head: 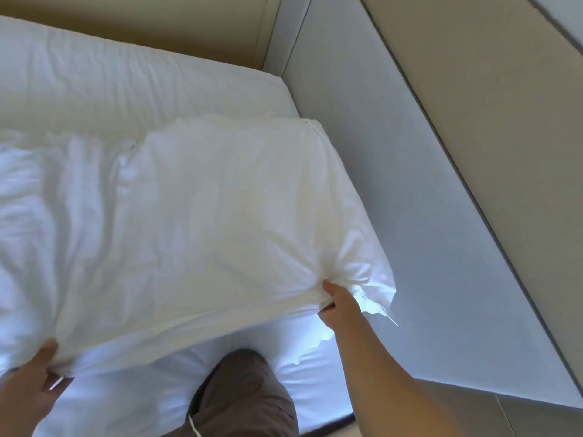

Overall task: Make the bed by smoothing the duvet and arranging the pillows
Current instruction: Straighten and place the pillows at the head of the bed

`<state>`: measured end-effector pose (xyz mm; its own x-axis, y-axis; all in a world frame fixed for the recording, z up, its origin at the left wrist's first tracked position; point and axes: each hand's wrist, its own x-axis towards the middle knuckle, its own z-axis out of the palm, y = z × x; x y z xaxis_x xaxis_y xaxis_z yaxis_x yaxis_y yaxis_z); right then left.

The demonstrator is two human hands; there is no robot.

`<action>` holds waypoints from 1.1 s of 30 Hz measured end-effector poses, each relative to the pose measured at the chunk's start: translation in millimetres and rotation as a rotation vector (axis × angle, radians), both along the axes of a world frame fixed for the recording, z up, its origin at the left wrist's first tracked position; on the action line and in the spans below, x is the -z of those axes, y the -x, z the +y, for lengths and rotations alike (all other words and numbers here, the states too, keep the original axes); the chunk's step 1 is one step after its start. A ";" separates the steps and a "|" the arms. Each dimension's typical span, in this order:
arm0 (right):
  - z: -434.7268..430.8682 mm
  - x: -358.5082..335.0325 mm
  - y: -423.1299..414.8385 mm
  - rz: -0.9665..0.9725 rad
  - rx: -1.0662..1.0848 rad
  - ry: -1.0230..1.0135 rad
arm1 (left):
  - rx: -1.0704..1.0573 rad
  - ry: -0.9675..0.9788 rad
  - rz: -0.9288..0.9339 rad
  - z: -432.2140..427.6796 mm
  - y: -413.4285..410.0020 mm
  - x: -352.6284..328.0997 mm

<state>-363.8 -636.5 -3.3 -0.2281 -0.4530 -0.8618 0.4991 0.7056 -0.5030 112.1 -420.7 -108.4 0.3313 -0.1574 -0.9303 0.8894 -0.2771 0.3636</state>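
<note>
A white pillow (220,216) is held lifted over the bed, its far end near the wall. My left hand (30,376) grips the pillow's near left corner at the bottom left. My right hand (339,302) pinches the near right corner, bunching the fabric there. Under and left of the pillow lies the rumpled white duvet (38,216). A second white pillow or rolled bedding (126,80) lies along the far edge of the bed. White sheet (315,367) shows below the held pillow.
A grey padded wall panel (410,184) runs along the bed's right side, with beige panels (489,89) beyond it. My knee in grey trousers (246,398) rests on the mattress between my arms.
</note>
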 end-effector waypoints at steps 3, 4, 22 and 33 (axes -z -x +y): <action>-2.6 16.7 9.5 -0.038 -0.077 0.026 | 0.086 -0.012 -0.042 -23.1 41.0 -44.5; -1.7 21.3 12.4 -0.073 -0.039 0.019 | 0.135 -0.017 -0.041 -23.8 45.7 -45.2; 5.3 -158.2 -94.1 0.176 -1.198 -0.007 | 1.160 0.086 -0.579 -144.6 140.0 -104.4; -72.2 13.9 -30.3 1.623 -1.536 0.428 | 1.718 -0.007 -1.122 -223.5 184.3 -42.3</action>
<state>-333.5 -708.7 -17.2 0.1793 -0.9606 -0.2122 -0.9813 -0.1901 0.0313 -72.2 -644.2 -66.0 0.1852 -0.8630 -0.4700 -0.7940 -0.4132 0.4460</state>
